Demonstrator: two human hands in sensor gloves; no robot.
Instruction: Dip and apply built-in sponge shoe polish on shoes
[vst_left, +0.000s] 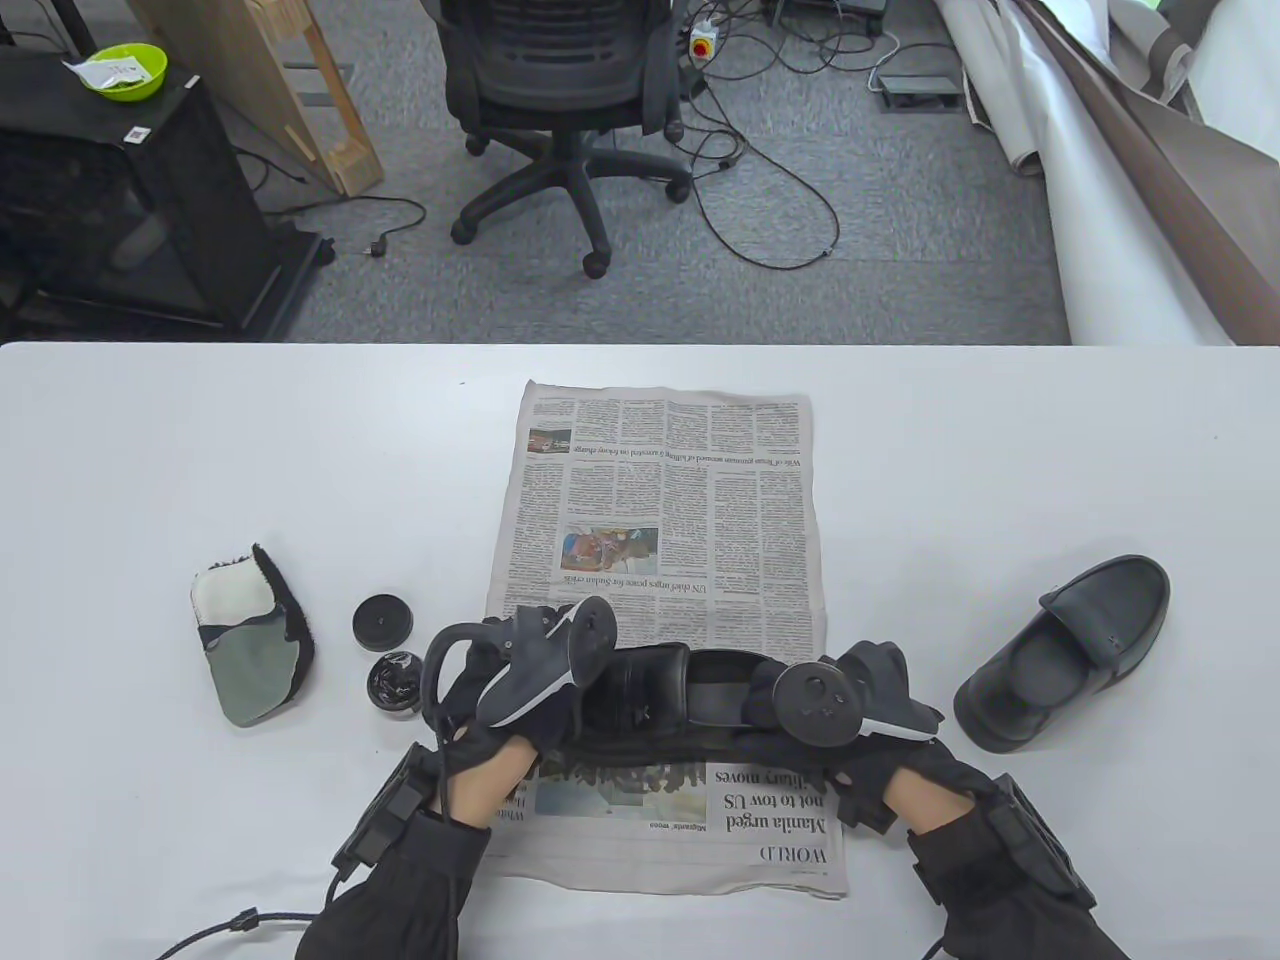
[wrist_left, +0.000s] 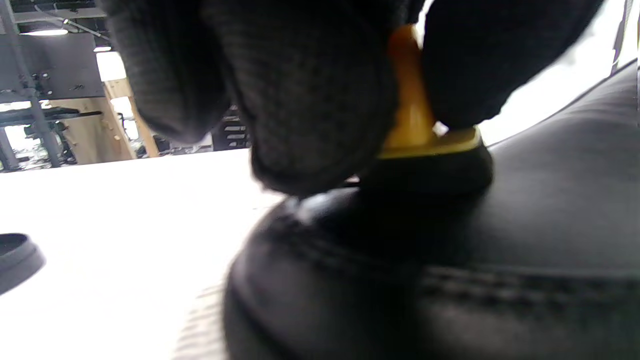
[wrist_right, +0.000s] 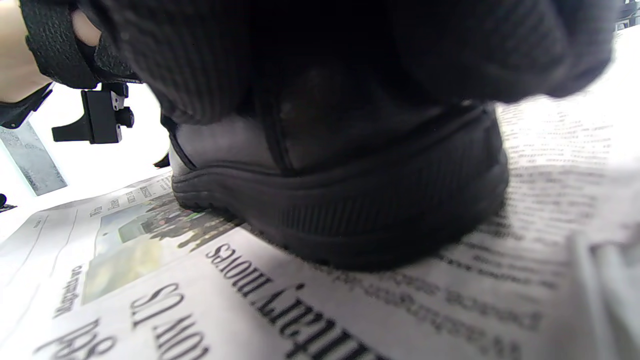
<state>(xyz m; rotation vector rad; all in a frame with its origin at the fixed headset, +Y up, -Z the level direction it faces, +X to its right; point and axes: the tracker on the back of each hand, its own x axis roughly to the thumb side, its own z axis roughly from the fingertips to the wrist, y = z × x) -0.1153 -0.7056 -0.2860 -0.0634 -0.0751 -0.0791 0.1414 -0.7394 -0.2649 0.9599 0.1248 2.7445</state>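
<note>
A black shoe lies sideways on the newspaper near the table's front edge. My left hand pinches the sponge applicator by its amber handle, and the dark sponge presses on the shoe's toe. The right hand grips the heel end of the same shoe and holds it on the paper. The open polish tin and its lid sit to the left of my left hand. The second black shoe stands at the right, off the paper.
A buffing mitt lies at the far left of the white table. Beyond the table's far edge stand an office chair, a black cabinet and loose cables on the carpet.
</note>
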